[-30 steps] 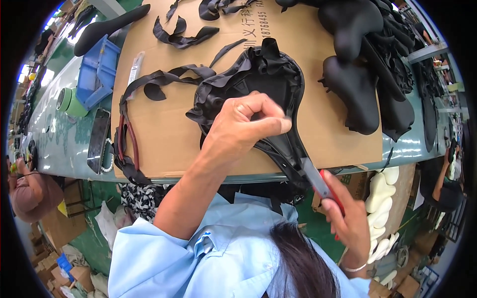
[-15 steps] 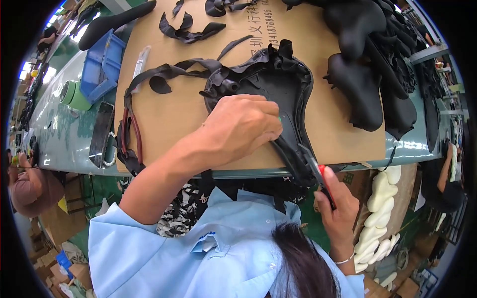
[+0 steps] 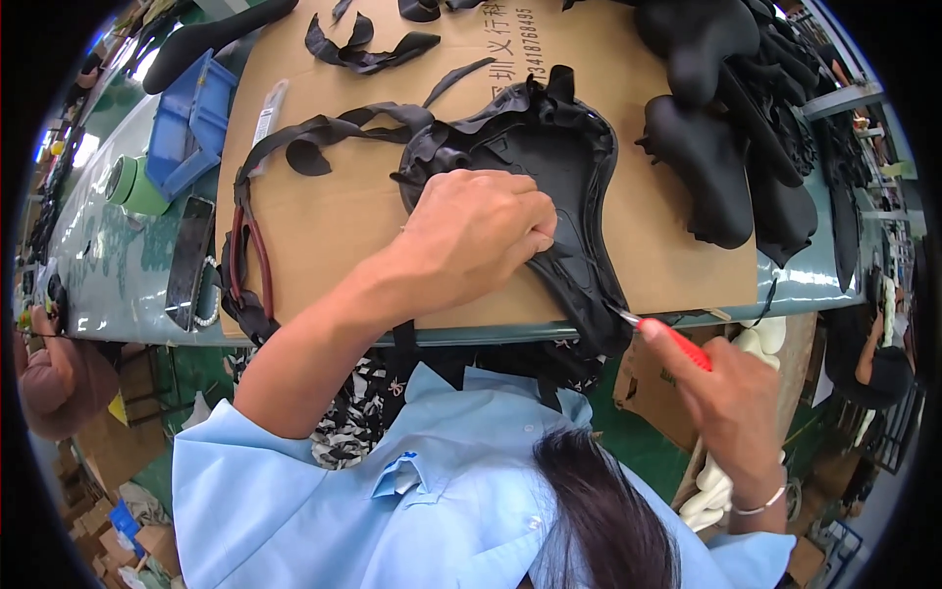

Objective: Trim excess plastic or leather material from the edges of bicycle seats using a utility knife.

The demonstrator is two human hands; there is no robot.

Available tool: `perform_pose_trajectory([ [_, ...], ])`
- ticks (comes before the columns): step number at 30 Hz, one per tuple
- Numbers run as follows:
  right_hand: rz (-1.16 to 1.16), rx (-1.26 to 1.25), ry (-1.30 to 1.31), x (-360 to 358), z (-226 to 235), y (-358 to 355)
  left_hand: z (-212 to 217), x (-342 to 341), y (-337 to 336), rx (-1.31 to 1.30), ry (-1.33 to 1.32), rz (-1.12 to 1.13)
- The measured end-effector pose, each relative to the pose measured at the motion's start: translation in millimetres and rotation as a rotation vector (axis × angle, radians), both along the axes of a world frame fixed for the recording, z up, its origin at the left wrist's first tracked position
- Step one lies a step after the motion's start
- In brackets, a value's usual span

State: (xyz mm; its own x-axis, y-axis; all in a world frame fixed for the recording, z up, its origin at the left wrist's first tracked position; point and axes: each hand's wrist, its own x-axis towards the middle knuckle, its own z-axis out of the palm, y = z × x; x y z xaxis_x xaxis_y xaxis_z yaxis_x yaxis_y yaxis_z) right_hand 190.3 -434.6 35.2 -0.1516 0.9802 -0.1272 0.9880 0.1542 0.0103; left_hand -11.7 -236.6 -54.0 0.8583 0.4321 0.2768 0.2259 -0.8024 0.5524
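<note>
A black bicycle saddle [image 3: 579,162] lies underside up on the cardboard, its nose toward me at the table's edge. Loose black cover material bunches along its wide far end. My left hand [image 3: 481,231] is closed above the middle of the saddle; its fingers hide whatever they pinch. In my right hand [image 3: 721,393] is a red-handled knife [image 3: 682,344], its metal tip at the right side of the saddle's nose. Long black trimmed strips [image 3: 329,128] trail left from the wide end.
Red-handled pliers [image 3: 257,250] lie on the cardboard's left side. Beyond them are a phone [image 3: 191,260], a green cup-like container [image 3: 137,185] and a blue bin [image 3: 191,128]. Several black saddles [image 3: 702,177] are heaped at right. Black scraps [image 3: 368,54] lie at the far side.
My right hand has moved right and turned, bringing the knife's tip to the outer side of the saddle's nose. My left hand stays closed over the saddle, almost unmoved.
</note>
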Motion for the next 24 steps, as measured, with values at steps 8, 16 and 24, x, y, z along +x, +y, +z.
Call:
perform_pose_trajectory([
  [8, -0.493, 0.250, 1.057, 9, -38, -11, 1, 11, -15, -0.084, -0.033, 0.015],
  [16, -0.917, -0.309, 1.778, -62, -51, 19, 12, 26, 25, -0.855, 0.134, 0.073],
  [24, -0.607, -0.889, 1.781, -73, -36, 19, 9, 17, 29, -1.235, -0.352, 0.099],
])
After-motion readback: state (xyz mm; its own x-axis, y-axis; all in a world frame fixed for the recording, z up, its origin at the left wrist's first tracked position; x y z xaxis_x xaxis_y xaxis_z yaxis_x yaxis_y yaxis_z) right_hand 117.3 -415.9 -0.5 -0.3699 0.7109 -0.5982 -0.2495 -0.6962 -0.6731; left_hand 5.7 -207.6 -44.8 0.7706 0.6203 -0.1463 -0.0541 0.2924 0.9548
